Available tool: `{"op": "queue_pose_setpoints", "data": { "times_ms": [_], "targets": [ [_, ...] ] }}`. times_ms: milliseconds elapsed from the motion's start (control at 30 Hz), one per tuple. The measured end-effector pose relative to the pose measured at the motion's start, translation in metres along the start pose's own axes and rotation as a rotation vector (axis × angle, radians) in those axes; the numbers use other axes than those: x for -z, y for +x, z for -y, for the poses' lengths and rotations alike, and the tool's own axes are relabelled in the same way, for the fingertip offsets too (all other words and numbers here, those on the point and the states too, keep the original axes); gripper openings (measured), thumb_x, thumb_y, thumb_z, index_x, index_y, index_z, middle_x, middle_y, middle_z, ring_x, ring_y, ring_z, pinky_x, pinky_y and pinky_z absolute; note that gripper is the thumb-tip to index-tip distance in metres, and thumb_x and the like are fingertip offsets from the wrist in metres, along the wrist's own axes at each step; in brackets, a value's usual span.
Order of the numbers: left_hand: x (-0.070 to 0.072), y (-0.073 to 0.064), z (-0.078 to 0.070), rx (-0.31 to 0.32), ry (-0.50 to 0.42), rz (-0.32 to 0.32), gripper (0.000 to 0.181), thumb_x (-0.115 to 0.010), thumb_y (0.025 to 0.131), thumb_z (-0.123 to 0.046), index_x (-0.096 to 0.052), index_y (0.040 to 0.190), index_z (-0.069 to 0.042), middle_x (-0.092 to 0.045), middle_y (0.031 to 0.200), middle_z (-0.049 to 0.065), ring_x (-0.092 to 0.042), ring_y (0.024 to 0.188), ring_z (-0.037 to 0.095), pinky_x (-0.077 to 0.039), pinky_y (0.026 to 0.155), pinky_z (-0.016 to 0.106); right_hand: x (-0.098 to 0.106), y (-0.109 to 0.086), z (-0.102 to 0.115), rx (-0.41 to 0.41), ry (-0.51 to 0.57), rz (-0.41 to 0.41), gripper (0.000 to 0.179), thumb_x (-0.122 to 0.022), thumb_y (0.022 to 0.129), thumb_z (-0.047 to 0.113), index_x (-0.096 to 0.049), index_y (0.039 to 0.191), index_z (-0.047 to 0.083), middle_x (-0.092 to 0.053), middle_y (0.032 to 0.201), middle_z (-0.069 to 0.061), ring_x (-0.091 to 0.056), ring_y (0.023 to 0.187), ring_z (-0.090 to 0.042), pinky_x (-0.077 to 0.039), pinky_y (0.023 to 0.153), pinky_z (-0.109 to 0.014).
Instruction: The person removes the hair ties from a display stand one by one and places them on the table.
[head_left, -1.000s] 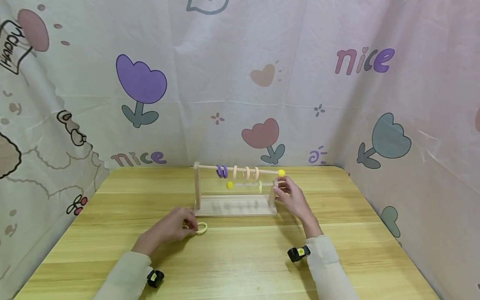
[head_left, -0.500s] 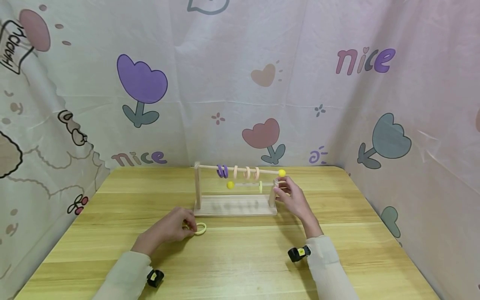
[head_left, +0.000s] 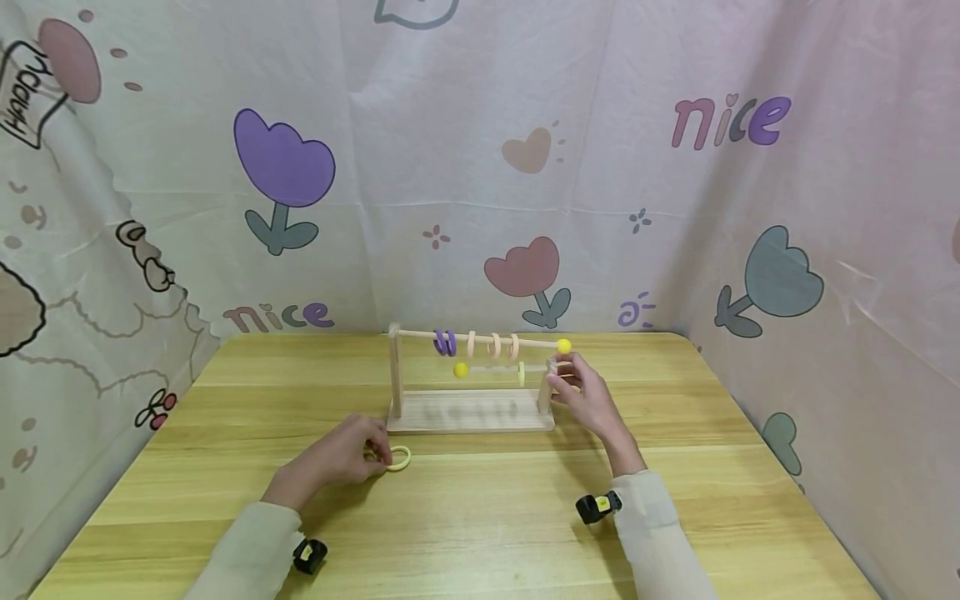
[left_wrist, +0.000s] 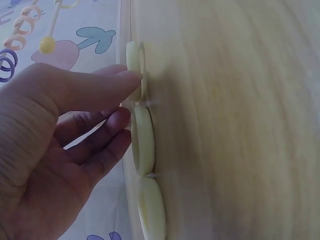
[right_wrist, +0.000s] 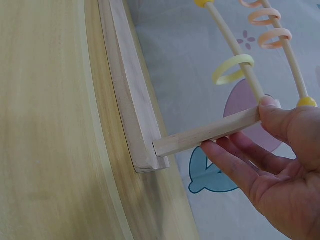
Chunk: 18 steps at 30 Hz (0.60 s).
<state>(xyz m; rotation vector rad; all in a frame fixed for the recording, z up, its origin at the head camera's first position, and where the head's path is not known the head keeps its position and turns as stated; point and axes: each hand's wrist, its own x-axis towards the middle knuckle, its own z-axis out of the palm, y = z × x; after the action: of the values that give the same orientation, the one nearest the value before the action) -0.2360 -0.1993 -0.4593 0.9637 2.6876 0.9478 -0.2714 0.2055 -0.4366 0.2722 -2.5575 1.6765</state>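
Observation:
My left hand (head_left: pixel 345 450) pinches a pale yellow ring (head_left: pixel 402 459) on the table, in front of the wooden stand's (head_left: pixel 472 422) left end. The left wrist view shows thumb and forefinger at the pinched ring; a second ring (left_wrist: pixel 145 142) and a third ring (left_wrist: pixel 152 210) lie in line with it. My right hand (head_left: pixel 588 400) holds the stand's short post (right_wrist: pixel 210 131), thumb at its top and fingers along its side. From this post runs a rod carrying one yellow ring (head_left: pixel 521 374) and ending in a yellow ball (head_left: pixel 461 370).
The stand's taller post (head_left: pixel 396 375) bears an upper rod with purple rings (head_left: pixel 439 342), peach rings (head_left: pixel 493 347) and a yellow end ball (head_left: pixel 564 346). Behind the wooden table (head_left: pixel 480 533) hangs a printed curtain (head_left: pixel 420 167), which also runs along both sides.
The pale yellow ring at my left fingertips has shifted slightly left. My right hand and the stand stay in place.

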Motion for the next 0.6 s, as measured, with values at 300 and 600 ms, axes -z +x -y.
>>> {"op": "queue_pose_setpoints", "data": {
  "times_ms": [300,600],
  "targets": [
    [0.003,0.000,-0.006,0.032,-0.016,0.016,0.014,-0.082,0.079,0.003,-0.077,0.078,-0.010,-0.065,0.084,-0.005,-0.062,0.081,0.009,-0.057,0.073,0.027,0.000,0.000,0.000,0.002,-0.006,0.001,0.038,-0.058,0.106,0.012,-0.049,0.141,0.004,-0.060,0.131,-0.027,-0.063,0.122,-0.041,-0.061,0.093,-0.044],
    [-0.001,0.006,-0.012,-0.061,-0.020,-0.058,0.013,-0.083,0.080,-0.004,-0.076,0.078,-0.015,-0.068,0.084,-0.004,-0.068,0.083,0.013,-0.062,0.077,0.033,0.000,0.000,0.000,-0.001,-0.006,-0.004,0.036,-0.058,0.106,0.011,-0.049,0.140,0.004,-0.060,0.130,-0.027,-0.063,0.120,-0.040,-0.061,0.093,-0.045]
  ]
}}
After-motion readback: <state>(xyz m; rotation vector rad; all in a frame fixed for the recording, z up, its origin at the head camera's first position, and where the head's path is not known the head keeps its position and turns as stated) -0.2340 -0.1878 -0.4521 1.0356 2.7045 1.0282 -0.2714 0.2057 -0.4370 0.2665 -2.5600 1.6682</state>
